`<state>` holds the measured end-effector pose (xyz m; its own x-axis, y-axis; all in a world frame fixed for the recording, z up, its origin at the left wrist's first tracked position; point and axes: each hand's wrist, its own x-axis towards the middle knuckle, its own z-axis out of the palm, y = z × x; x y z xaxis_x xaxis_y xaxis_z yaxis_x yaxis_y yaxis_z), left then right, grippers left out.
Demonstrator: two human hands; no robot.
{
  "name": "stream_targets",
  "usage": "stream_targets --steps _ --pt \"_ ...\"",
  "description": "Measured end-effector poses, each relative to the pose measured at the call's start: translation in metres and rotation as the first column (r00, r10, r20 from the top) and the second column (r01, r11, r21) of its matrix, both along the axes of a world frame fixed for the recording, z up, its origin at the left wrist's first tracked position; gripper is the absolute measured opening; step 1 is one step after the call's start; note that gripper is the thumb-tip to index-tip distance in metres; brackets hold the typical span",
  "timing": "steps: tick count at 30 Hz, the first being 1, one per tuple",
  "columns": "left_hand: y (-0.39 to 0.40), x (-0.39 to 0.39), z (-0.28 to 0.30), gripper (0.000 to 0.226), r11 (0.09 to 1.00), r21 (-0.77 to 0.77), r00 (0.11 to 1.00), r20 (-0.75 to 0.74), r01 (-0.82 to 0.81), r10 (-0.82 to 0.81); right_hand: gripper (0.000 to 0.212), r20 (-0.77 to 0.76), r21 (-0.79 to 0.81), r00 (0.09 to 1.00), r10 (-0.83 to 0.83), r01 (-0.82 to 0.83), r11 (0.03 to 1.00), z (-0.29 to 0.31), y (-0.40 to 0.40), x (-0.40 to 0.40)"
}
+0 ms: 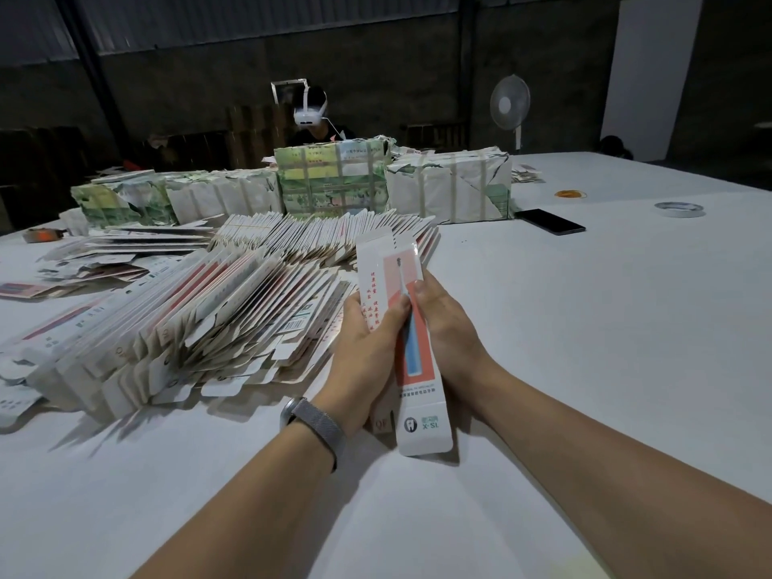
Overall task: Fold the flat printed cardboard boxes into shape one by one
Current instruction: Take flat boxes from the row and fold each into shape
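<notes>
A long, narrow printed box [411, 353], white and coral with a blue toothbrush pictured on it, is held above the white table [585, 369] between both hands. The left hand [367, 348] curls round its left side, thumb pressed on the front panel and fingers behind. The right hand [449, 332] grips the right edge, thumb on the front close to the left thumb. The box is tilted, its top flap pointing away and its bottom flap towards the person. A grey wristband [315, 424] sits on the left wrist.

Just left of the left hand lies a fanned heap of flat boxes [200, 319]. Beyond both hands stand wrapped bundles [334, 181]. Well to the right of the right hand lie a black phone [549, 221] and a tape roll [679, 208].
</notes>
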<state>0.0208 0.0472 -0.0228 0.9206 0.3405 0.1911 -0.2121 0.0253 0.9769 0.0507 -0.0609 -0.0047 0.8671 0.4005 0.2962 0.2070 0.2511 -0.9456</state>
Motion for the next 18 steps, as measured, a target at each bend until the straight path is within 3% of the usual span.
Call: stream_targets --steps 10,15,18 --pt "-0.004 -0.005 0.003 0.054 0.990 0.137 0.999 -0.021 -0.031 0.034 0.040 0.042 -0.021 0.998 0.045 -0.044 0.999 -0.005 0.000 0.002" --pt "-0.005 -0.008 0.008 0.029 0.987 0.163 0.998 -0.066 0.006 0.005 0.046 0.063 -0.042 0.998 0.020 -0.018 0.999 -0.005 0.002 0.003" --pt "-0.005 -0.009 0.010 0.027 0.991 0.126 0.996 -0.082 0.040 -0.030 0.053 0.064 -0.057 0.998 0.009 -0.005 0.998 -0.005 0.003 0.003"
